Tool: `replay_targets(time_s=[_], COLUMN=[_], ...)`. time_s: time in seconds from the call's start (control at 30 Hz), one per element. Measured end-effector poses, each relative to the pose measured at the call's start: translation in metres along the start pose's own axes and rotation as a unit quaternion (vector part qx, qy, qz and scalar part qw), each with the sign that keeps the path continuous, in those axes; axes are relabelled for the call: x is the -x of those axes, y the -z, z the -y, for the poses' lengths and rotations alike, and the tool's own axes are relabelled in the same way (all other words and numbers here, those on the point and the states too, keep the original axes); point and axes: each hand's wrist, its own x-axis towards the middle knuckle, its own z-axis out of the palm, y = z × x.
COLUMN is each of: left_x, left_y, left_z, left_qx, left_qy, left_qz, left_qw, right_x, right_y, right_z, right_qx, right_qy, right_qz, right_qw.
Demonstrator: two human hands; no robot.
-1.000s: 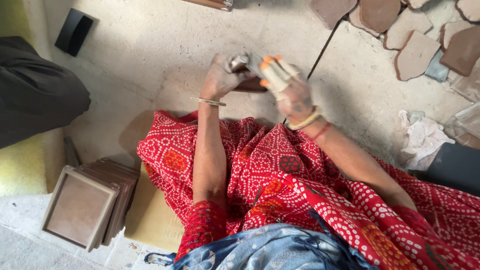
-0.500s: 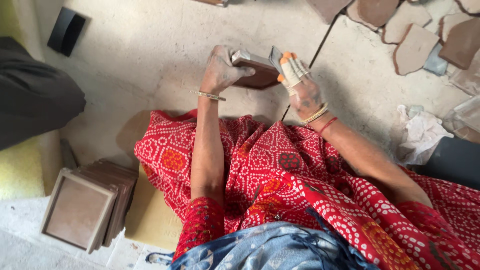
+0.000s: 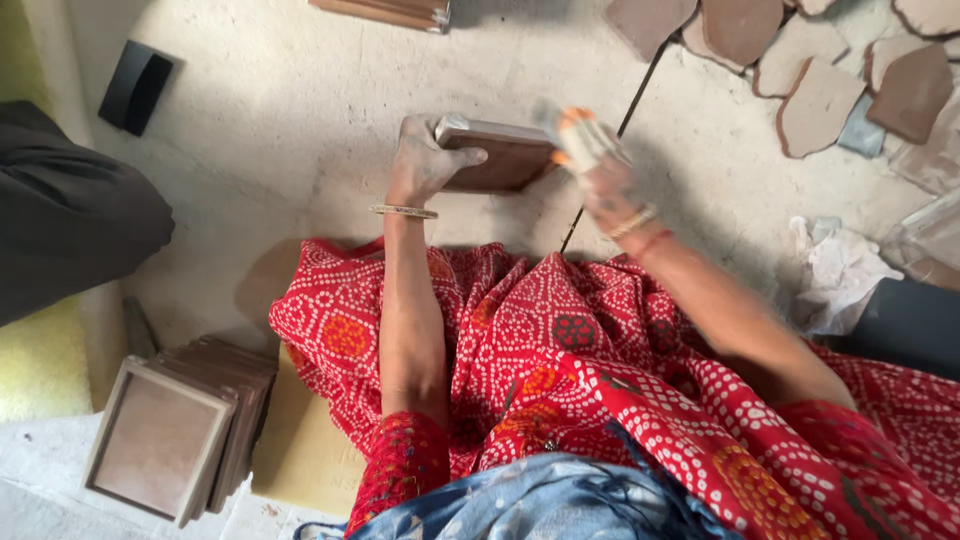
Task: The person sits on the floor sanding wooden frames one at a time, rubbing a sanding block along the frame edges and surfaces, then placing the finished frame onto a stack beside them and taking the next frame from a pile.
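My left hand [image 3: 422, 158] grips the left edge of a square brown clay tile [image 3: 500, 152], holding it above the pale floor in front of my knees. My right hand [image 3: 592, 160], dusty and blurred, is closed at the tile's right edge around a small pale tool with an orange tip [image 3: 568, 125]. A bangle sits on each wrist. My lap is covered by red dotted cloth [image 3: 560, 370].
A stack of square brown tiles [image 3: 170, 425] lies at lower left beside a yellow block [image 3: 300, 450]. Irregular brown clay pieces [image 3: 820, 95] are spread at upper right. A dark bundle [image 3: 70, 220] sits at left, crumpled white cloth [image 3: 840, 270] at right, a black box [image 3: 135, 85] upper left.
The tile has been lifted and tilted so its brown face shows more. My right hand has moved along its right edge with the tool.
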Motion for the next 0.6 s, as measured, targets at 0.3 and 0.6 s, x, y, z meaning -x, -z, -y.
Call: replay_targets(time_s=[0.3, 0.6], left_x=[0.003, -0.005], left_y=[0.005, 0.015], left_z=[0.006, 0.019], left_qx=[0.008, 0.069], left_qy=[-0.018, -0.020], left_qz=[0.019, 0.041], left_qw=[1.000, 0.997], right_x=[0.104, 0.029], right_y=[-0.070, 0.067], right_z=[-0.038, -0.042], right_qx=[-0.165, -0.323], right_qy=[0.021, -0.068], right_qz=[0.107, 0.187], right_qw=[0.980, 0.925])
